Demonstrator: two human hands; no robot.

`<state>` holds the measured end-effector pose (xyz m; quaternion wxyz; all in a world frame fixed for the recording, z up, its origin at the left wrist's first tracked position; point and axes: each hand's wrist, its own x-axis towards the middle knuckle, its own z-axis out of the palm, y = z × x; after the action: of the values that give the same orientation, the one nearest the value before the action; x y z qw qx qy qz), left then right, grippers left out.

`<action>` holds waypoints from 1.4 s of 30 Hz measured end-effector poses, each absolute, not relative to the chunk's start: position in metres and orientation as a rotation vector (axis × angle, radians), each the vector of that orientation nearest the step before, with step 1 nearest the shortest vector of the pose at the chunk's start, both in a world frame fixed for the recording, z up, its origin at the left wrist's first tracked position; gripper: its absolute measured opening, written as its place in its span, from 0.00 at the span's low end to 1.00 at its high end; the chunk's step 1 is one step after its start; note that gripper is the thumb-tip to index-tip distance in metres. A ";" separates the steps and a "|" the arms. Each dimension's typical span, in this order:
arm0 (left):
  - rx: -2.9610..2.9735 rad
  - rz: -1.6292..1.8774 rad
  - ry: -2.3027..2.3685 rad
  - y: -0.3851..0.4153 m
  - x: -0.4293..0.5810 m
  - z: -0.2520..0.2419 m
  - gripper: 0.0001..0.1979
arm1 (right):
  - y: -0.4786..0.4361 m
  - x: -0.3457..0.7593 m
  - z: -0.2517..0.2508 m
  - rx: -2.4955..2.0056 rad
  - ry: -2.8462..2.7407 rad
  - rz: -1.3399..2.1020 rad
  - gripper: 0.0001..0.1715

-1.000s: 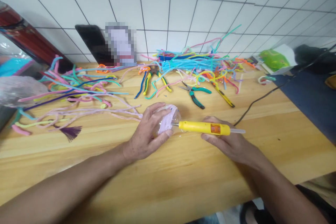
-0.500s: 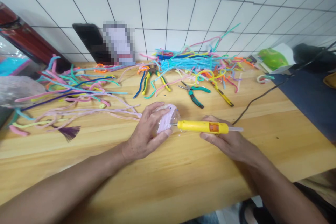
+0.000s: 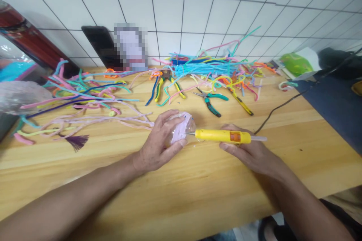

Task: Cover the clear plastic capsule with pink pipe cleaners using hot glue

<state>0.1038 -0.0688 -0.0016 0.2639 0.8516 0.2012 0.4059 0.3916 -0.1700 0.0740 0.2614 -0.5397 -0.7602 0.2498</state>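
My left hand [image 3: 160,141] is wrapped round a clear plastic piece [image 3: 192,125], perhaps a cut bottle, partly covered with lilac pipe cleaners [image 3: 179,130]. Long lilac strands [image 3: 113,119] run from under that hand to the left across the table. A yellow hot glue gun [image 3: 216,135] is in my right hand [image 3: 244,148], whose fingers are mostly hidden behind it. The gun's metal nozzle points left, at the lilac covering. A clear glue stick [image 3: 258,138] juts from its rear.
Pliers with teal handles [image 3: 212,99], yellow-green pliers [image 3: 166,84] and a yellow cutter [image 3: 240,101] lie beyond my hands. Bundled pipe cleaners [image 3: 202,66] line the tiled wall. A black cable [image 3: 277,109] crosses the right side. A dark phone [image 3: 100,45] leans at the back.
The glue gun's nozzle has drawn back very slightly to the right of the lilac covering. The whole view has shifted a little; both hands keep their grip.
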 end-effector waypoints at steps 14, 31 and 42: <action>2.318 1.093 0.538 -0.068 0.104 -0.002 0.34 | -0.167 0.388 0.067 -1.449 -2.070 0.652 0.09; 2.308 1.105 0.517 -0.069 0.104 -0.001 0.34 | -0.168 0.391 0.070 -1.466 -2.060 0.672 0.09; 2.321 1.099 0.540 -0.069 0.104 -0.001 0.34 | -0.169 0.391 0.071 -1.479 -2.056 0.678 0.08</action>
<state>0.1041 -0.0687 -0.0015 0.2557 0.8550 0.1991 0.4050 0.3909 -0.1692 0.0707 0.2569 -0.5453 -0.7577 0.2500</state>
